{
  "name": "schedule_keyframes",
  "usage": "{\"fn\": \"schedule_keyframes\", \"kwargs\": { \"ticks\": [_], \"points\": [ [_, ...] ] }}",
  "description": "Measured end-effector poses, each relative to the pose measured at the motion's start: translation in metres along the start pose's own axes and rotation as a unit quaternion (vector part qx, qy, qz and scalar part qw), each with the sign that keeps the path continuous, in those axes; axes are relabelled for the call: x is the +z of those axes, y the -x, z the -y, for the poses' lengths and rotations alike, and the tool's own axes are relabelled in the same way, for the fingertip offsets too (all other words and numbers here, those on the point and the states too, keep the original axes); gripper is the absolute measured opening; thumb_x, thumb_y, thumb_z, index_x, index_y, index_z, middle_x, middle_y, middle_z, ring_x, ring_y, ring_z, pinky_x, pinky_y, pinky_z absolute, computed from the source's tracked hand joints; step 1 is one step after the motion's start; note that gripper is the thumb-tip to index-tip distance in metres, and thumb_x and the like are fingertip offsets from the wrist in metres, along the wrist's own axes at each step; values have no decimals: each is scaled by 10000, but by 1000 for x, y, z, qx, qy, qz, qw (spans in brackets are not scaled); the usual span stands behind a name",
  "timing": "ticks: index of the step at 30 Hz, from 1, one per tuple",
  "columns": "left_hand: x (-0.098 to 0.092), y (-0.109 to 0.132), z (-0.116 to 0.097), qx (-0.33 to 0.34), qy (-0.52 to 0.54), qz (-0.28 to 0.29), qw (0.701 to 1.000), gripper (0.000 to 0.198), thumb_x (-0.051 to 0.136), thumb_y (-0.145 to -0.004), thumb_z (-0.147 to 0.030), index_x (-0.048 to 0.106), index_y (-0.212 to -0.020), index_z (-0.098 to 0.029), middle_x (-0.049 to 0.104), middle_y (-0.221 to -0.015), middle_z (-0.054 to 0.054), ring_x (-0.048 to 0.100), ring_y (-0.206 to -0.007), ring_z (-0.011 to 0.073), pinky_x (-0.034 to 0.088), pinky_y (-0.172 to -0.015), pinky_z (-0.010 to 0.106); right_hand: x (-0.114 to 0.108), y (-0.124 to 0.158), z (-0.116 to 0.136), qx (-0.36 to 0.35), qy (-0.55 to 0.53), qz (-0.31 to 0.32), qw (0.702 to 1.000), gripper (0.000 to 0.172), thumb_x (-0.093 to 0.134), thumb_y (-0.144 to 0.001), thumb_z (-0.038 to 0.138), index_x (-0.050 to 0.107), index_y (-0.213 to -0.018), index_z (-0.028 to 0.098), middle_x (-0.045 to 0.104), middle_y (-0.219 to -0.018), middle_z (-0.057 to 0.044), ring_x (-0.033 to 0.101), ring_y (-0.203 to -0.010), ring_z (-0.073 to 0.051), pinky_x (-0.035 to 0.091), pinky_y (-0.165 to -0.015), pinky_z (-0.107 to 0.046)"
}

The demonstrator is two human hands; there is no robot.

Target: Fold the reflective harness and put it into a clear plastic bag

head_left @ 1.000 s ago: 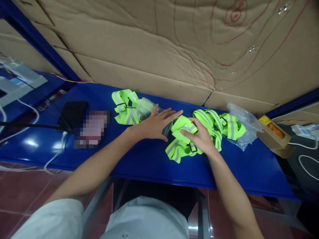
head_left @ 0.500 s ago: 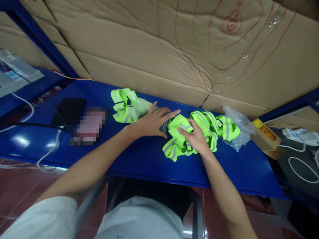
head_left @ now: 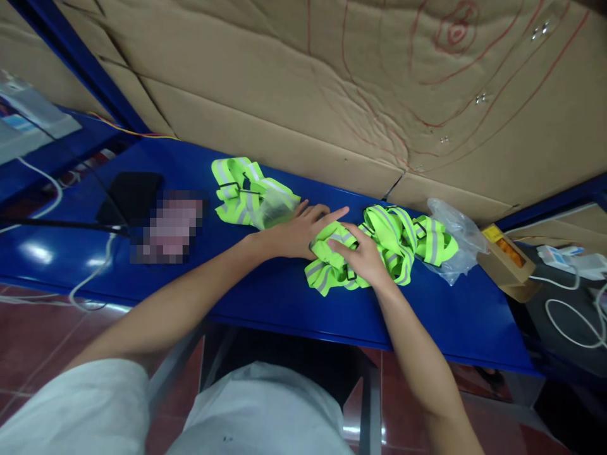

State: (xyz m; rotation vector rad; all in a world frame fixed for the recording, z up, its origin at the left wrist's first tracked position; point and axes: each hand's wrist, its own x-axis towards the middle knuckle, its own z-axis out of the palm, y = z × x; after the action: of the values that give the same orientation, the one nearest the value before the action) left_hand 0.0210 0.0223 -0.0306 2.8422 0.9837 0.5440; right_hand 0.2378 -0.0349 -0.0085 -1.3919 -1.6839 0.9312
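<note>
My right hand (head_left: 363,256) is closed over a bunched neon-yellow reflective strap harness (head_left: 327,268) with grey stripes and black buckles. My left hand (head_left: 306,232) lies against the harness's left edge, its index finger stretched out above the fabric and its thumb hidden. More reflective straps (head_left: 398,240) lie tangled just right of my right hand. Beyond my left hand, another reflective strap harness (head_left: 237,196) rests partly under a clear plastic bag (head_left: 277,205).
The blue table (head_left: 294,303) backs onto a cardboard panel (head_left: 265,95) with red lines. A crumpled plastic bag (head_left: 458,243) and an open cardboard box (head_left: 505,262) are at right. On the left are a blurred-out item (head_left: 171,227), a black flat object (head_left: 130,196) and cables (head_left: 102,272).
My left hand has moved right and down against the bunched harness, and its fingers are less spread. My right hand keeps its hold. The whole view has shifted slightly.
</note>
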Motion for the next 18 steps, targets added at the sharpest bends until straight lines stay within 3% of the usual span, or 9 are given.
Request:
{"fn": "schedule_keyframes", "kwargs": {
  "ticks": [4,10,15,18],
  "points": [
    [5,-1,-9,17,16,9,1000,1181,788,-769,-284,60,-1697,-227,496,-1454,182,511,-1392,365,293,-1267,623,-5,-1,4,25,24,25,999,410,770,-839,534,753,-1123,239,781,-1082,-22,705,-962,-262,535,-925,-402],
    [6,-1,-18,71,-38,-25,996,1158,784,-737,-189,110,-1678,-210,521,-1384,178,530,-1343,362,377,-1236,591,-16,2,2,-3,52,54,997,427,754,-863,489,732,-1221,257,782,-1100,-14,709,-1027,-275,535,-958,-417],
    [4,-3,-17,88,-54,-73,992,1137,835,-739,-206,155,-1650,-195,520,-1384,203,539,-1331,396,478,-1153,596,-7,4,0,-99,88,-37,991,415,731,-895,382,652,-1275,235,736,-1295,-57,691,-1211,-280,531,-1066,-432],
    [-4,-4,-18,95,-61,-79,990,1148,853,-751,-194,151,-1660,-216,516,-1436,210,512,-1408,391,441,-1199,611,-5,5,1,-125,68,-84,986,361,724,-911,348,656,-1254,256,728,-1316,-48,674,-1253,-255,516,-1100,-416]
  ]
}}
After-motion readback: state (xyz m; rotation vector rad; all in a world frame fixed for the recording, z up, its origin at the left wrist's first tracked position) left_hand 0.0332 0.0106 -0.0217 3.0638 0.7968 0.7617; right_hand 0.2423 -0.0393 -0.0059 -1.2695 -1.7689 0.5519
